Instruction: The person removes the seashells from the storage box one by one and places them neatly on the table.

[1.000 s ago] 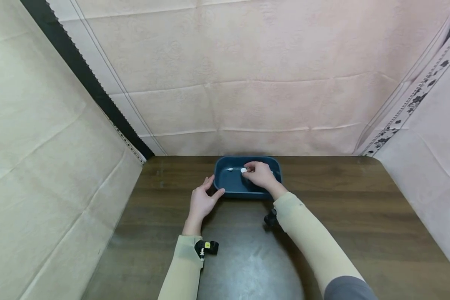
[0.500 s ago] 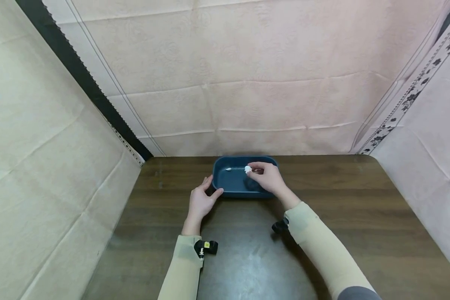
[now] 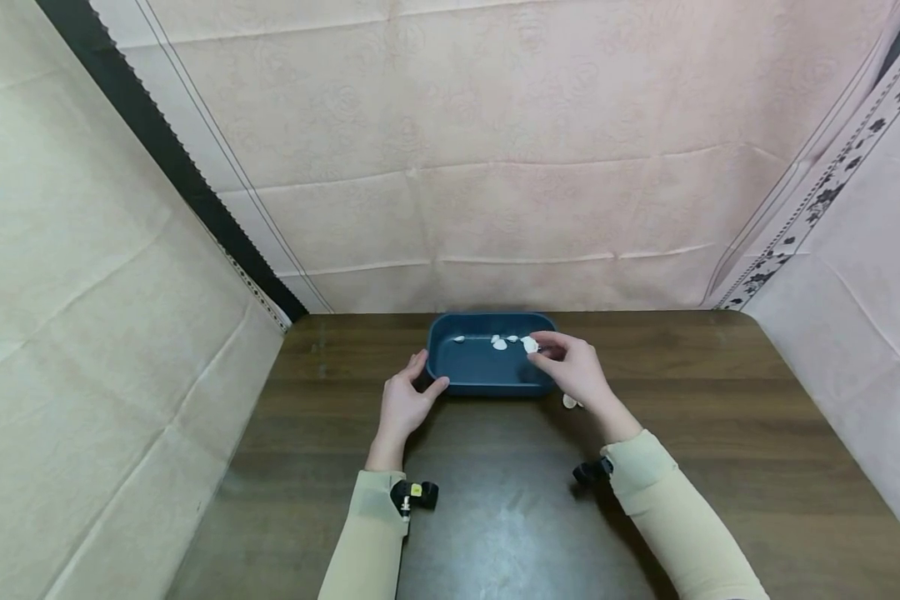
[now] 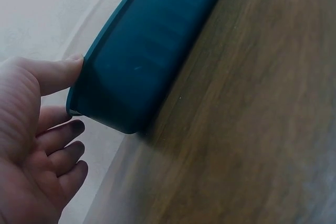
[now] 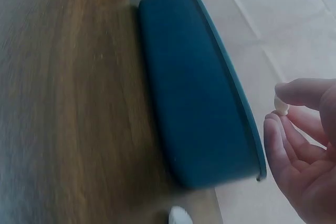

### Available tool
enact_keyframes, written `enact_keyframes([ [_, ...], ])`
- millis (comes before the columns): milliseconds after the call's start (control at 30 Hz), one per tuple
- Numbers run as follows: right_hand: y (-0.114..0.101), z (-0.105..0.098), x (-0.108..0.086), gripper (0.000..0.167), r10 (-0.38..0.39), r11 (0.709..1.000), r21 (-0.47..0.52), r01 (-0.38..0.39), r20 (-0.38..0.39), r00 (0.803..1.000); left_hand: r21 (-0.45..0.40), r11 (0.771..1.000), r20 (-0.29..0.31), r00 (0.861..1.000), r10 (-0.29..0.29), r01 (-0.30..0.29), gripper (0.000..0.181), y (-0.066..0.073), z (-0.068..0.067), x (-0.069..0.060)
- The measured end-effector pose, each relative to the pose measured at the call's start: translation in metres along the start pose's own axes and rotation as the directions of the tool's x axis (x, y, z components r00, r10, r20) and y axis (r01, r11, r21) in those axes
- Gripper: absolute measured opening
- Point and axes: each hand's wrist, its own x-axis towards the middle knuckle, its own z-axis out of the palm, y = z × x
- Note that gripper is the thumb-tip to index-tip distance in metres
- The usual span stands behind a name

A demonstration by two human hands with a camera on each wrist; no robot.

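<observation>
Currently, right hand (image 3: pixel 579 371) pinches a small white piece (image 3: pixel 529 344) between thumb and fingertips, held over the right end of a blue tray (image 3: pixel 480 370); left hand (image 3: pixel 405 402) grips the tray's near left corner, thumb at the front rim; more white pieces (image 3: pixel 499 343) lie on the tray floor, middle and left; pale bits (image 3: pixel 568 401) on the wooden table (image 3: pixel 690 400), just beside the tray's near right corner

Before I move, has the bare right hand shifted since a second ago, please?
Yes: the right hand has moved rightward relative to the brown wood-grain tabletop.
</observation>
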Motion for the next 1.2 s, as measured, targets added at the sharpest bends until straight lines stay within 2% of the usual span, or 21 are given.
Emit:
enact_keyframes([
  [400,0.018,-0.022,-0.017,0.045,0.066,0.998,0.012,-0.065,-0.047,0.997,0.021,1.0,0.012,1.0,-0.009,0.009,0.069,0.001,0.002,0.001],
  [667,0.033,-0.034,-0.028,0.043,0.125,0.992,0.027,-0.125,-0.025,0.992,0.018,1.0,0.016,1.0,-0.022,0.022,0.069,0.001,0.002,0.0],
  [867,0.038,-0.044,-0.035,0.045,0.15,0.988,0.034,-0.148,-0.046,0.988,0.009,1.0,0.016,0.999,-0.028,0.027,0.068,0.0,0.003,0.0],
  [1000,0.042,-0.051,-0.04,0.047,0.16,0.987,0.044,-0.157,-0.055,0.986,0.011,1.0,0.01,1.0,-0.02,0.02,0.067,-0.001,0.002,0.001],
  [1200,0.048,-0.061,-0.051,0.049,0.174,0.984,0.033,-0.173,-0.025,0.985,0.018,1.0,0.0,1.0,-0.004,0.004,0.068,-0.002,0.001,0.002],
])
